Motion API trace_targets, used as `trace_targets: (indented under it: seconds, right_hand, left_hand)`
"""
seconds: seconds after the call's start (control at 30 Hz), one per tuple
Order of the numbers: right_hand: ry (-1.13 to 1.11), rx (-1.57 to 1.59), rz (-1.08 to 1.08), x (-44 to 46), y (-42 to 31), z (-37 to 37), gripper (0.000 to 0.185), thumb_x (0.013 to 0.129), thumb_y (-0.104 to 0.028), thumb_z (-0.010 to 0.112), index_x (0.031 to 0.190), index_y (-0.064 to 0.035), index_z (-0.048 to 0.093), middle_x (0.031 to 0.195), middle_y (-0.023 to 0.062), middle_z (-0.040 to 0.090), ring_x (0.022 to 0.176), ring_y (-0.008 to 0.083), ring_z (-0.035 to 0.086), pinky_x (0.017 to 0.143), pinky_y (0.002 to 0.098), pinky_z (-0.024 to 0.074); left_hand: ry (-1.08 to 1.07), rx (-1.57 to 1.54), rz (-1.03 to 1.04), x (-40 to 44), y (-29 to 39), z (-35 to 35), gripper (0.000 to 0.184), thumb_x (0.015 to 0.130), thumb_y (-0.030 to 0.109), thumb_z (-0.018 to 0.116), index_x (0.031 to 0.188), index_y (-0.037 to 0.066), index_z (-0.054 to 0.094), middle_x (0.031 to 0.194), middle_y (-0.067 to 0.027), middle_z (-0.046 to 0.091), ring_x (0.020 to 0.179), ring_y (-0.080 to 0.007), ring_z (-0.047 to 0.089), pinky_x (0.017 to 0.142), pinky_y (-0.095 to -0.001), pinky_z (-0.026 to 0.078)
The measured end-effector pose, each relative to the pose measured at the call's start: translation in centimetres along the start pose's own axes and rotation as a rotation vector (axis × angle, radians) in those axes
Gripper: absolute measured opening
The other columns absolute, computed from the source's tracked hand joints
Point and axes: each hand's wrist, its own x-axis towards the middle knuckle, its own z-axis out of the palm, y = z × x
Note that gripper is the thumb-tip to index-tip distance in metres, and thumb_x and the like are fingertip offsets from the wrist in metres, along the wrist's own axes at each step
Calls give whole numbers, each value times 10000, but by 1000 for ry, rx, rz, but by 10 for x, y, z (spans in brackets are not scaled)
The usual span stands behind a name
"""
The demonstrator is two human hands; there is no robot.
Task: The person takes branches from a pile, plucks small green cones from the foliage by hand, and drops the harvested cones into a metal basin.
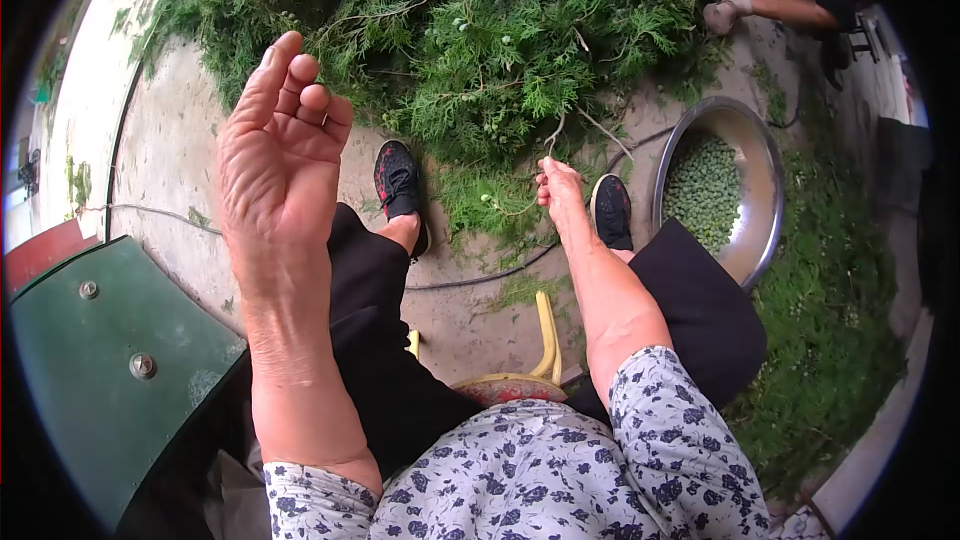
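My left hand (285, 145) is raised in front of me on the left, palm showing, thumb apart and fingers loosely curled with nothing in them. My right hand (560, 185) is closed around the bare stem end of a leafy evergreen branch (545, 95). That branch merges with a large heap of evergreen cuttings (420, 30), so its far end cannot be told apart. Small round pale-green cones (505, 40) dot the foliage. Right of my right hand, a metal basin (768, 180) holds many green cones (700, 185).
More cuttings (830, 340) lie to the right of the basin. A dark cable (490, 278) crosses the concrete floor (170, 140). Beneath me is a yellow-legged stool (547, 335); a green metal panel (110, 370) stands at left. Another person's foot (722, 15) rests at upper right.
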Motion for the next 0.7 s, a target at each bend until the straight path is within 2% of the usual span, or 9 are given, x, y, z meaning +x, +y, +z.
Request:
trace_targets:
  seconds: [0.03,0.07,0.13,0.23,0.27,0.37,0.43,0.6,0.7]
  right_hand:
    - [-1,1,-3,-2,2,-2,232,883,-252,541,991,-47,561,646,4,524,405,85,451,338,221,376]
    - [-5,5,-95,-6,6,-3,221,874,-250,553,934,-40,586,604,7,514,379,80,423,307,224,325]
    - [22,27,-210,-24,0,-1,217,860,-237,556,835,-31,621,548,4,494,355,62,383,288,216,242]
    - [81,12,-390,-49,-32,-3,211,874,-227,534,864,-29,606,590,-10,488,358,50,351,303,214,258]
    - [146,-68,-556,-57,-47,-3,204,860,-217,547,840,-26,615,571,-23,468,364,38,346,309,206,241]
    - [201,-291,-861,-94,-106,-5,207,843,-203,561,822,-15,647,584,-28,495,474,40,395,428,210,306]
    - [180,-358,-899,-141,-151,-2,201,843,-196,565,818,-17,654,582,-32,495,543,49,432,493,210,341]
    - [216,-247,-1109,-179,-223,-14,183,873,-191,552,854,-34,645,581,-63,450,411,-2,313,361,172,227]
    - [133,-410,-1230,-205,-264,-6,191,883,-192,542,861,-30,639,592,-64,460,422,-5,323,376,168,240]
  left_hand:
    - [-10,-17,-13,0,0,1,218,887,92,528,1075,-17,520,791,-53,601,633,-124,561,641,-266,451]
    - [-14,8,9,1,-2,0,223,838,105,611,1025,-6,564,801,-37,591,647,-105,556,627,-248,479]
    - [-22,1,9,3,-4,1,217,839,107,610,1021,-4,566,804,-38,592,648,-106,557,624,-245,479]
    - [-12,-7,18,0,-10,7,194,839,99,606,1004,3,571,795,-42,595,638,-107,559,605,-239,482]
    - [-9,-13,10,-1,-11,9,185,838,96,606,995,6,573,787,-42,596,634,-107,560,596,-235,484]
    - [27,-35,0,-4,-14,15,143,839,99,603,959,25,577,764,-40,600,617,-107,569,563,-219,492]
    - [32,-31,-5,-6,-13,16,138,839,105,606,954,33,577,757,-37,598,614,-104,567,566,-220,494]
    - [44,-87,-1,-10,-11,18,149,838,106,606,969,38,588,760,-26,606,597,-100,565,573,-235,487]
    - [-6,-76,41,-11,-12,18,147,840,115,605,972,54,584,759,-21,609,597,-95,568,564,-234,494]
